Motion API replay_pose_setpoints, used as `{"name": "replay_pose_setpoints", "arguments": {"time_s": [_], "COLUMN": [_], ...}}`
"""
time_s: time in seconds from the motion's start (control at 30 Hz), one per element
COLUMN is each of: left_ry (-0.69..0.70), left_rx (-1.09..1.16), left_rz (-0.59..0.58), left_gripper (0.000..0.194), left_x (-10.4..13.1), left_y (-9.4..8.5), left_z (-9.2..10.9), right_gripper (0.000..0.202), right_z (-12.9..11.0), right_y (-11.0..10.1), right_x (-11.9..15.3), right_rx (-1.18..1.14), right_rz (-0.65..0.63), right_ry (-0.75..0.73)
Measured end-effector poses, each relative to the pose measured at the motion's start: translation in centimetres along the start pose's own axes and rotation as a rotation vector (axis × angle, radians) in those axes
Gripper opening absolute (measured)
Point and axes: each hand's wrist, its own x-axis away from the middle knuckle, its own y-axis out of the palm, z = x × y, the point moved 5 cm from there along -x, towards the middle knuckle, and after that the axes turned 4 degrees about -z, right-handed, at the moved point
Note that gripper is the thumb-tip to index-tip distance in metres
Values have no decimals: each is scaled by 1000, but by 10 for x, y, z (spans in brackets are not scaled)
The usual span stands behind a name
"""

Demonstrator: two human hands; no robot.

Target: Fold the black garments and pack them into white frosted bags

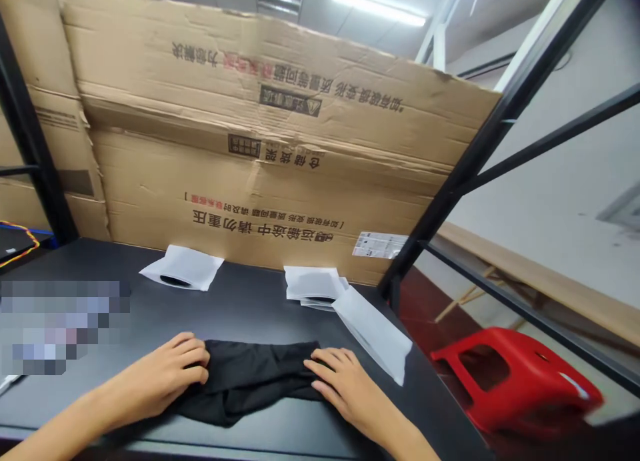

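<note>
A black cloth (255,374) lies bunched and partly folded near the front edge of the dark table. My left hand (173,374) is at its left end, fingers curled over the fabric with the fingertips pressed together. At the right end, my right hand (343,384) rests on the cloth, its fingers slightly apart and lying over the edge of the fabric. Between the two hands the cloth is stretched roughly level, with loose folds hanging toward the front.
White paper sleeves (193,267) lie at the back left, more (313,284) at the back right, and another (375,334) beside them. A cardboard sheet (280,181) stands behind the table (240,314). A red stool (520,381) is on the floor at right.
</note>
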Motion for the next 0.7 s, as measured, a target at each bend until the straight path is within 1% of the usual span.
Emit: {"name": "replay_pose_setpoints", "arguments": {"time_s": [0.03,0.1,0.13,0.17,0.2,0.23,0.27,0.3,0.33,0.37,0.4,0.43,0.47,0.5,0.57,0.6,0.63,0.7], "left_ry": [-5,-71,-116,-154,-172,-171,-142,-90,-44,-3,26,29,26,19,-6,-19,-32,-38], "left_rx": [8,3,-14,-34,-50,-59,-63,-62,-53,-35,-6,34,78,119,175,184,182,158], "left_rz": [-39,-42,-9,41,91,133,168,164,156,160,156,171,184,185,172,159,153,163], "left_gripper": [29,16,12,13,17,24,36,50,57,57,50,40,32,26,16,15,19,31], "left_x": [7,13,11,6,-3,-15,-30,-45,-60,-74,-85,-92,-97,-98,-92,-87,-81,-74], "left_y": [-4,-16,-22,-26,-27,-25,-18,-7,6,20,34,45,55,62,70,71,70,64], "left_z": [4,8,11,16,23,32,42,55,66,75,82,85,85,84,76,73,69,67], "right_gripper": [36,35,34,34,36,39,43,52,63,73,79,79,73,63,45,40,38,36], "right_z": [2,6,9,11,14,16,17,16,13,8,2,-2,-5,-6,-2,1,4,6], "right_y": [1,2,1,0,-1,0,4,11,20,31,41,48,54,59,60,57,52,39], "right_x": [9,19,21,21,20,20,20,21,22,21,20,20,18,17,14,13,12,12], "right_rx": [-40,-108,-132,-150,-166,-177,-183,-183,-173,-156,-118,-82,-89,-135,-305,-396,-465,-507], "right_rz": [-19,-6,39,115,212,313,395,448,472,452,441,452,448,449,475,514,571,718], "right_ry": [28,95,142,211,309,434,573,710,835,914,961,987,978,963,890,846,803,726]}}
